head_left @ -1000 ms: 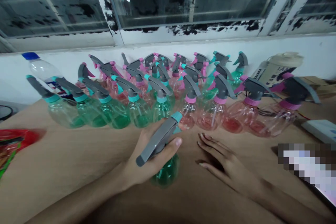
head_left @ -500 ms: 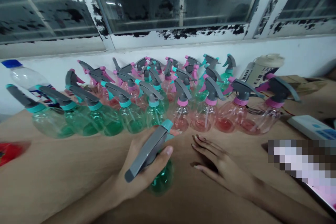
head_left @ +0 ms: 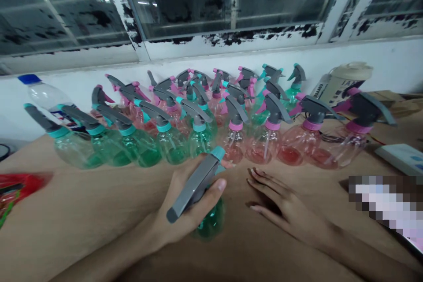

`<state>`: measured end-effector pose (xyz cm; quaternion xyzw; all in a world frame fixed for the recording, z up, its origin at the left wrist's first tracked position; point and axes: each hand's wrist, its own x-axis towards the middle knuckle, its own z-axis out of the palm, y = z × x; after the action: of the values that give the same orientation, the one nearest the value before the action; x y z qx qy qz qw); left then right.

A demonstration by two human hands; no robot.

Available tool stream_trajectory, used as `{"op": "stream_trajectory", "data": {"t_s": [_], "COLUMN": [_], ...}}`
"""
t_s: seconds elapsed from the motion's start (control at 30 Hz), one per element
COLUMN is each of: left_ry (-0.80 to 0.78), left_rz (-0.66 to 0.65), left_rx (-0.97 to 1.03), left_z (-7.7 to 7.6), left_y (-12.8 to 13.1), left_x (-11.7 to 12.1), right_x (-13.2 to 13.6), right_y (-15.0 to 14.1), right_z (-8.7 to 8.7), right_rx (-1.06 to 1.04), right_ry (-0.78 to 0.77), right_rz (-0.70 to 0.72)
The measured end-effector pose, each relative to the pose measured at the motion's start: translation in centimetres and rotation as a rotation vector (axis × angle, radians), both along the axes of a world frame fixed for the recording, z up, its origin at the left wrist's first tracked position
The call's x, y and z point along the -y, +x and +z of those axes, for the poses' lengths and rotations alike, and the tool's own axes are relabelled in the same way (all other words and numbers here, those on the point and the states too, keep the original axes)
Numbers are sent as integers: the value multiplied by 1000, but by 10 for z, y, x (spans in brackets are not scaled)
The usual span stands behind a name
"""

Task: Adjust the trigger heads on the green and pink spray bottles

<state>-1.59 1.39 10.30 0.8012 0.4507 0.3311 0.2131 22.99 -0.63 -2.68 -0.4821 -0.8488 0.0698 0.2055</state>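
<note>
My left hand (head_left: 190, 202) is wrapped round the neck of a green spray bottle (head_left: 211, 220) with a grey and teal trigger head. The bottle's neck and part of its body are hidden by the fingers; its nozzle points away and to the right. To the right, my right hand (head_left: 284, 205) rests palm down on the wooden table (head_left: 99, 211), fingers spread and holding nothing. Just beyond both hands stands a front row of spray bottles, green ones (head_left: 176, 152) with teal collars at left and pink ones (head_left: 262, 152) with pink collars at right.
More spray bottles (head_left: 216, 103) crowd behind, against the white wall. A clear bottle with a blue cap (head_left: 46, 94) stands at the far left, above a red packet (head_left: 24, 187). At right are a coffee container (head_left: 343, 81), a white box (head_left: 401, 156) and a pixelated area.
The whole view swings right, then partly back left, as the head turns. My left hand keeps its hold on the green spray bottle, and my right hand stays flat on the table.
</note>
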Motion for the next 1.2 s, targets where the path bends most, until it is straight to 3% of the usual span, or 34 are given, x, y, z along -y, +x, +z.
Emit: {"op": "stream_trajectory", "data": {"t_s": [0.83, 1.03, 1.2], "left_ry": [-18, -23, 12], "left_rz": [-15, 14, 9], "left_rx": [112, 36, 9], "left_z": [-7, -11, -5], "left_y": [4, 1, 1], "left_x": [-3, -3, -3], "right_x": [-1, -1, -1], "right_y": [0, 1, -1], "right_z": [-2, -2, 2], "right_rx": [-15, -35, -16], "right_ry": [22, 17, -12], "right_rz": [9, 11, -6]}}
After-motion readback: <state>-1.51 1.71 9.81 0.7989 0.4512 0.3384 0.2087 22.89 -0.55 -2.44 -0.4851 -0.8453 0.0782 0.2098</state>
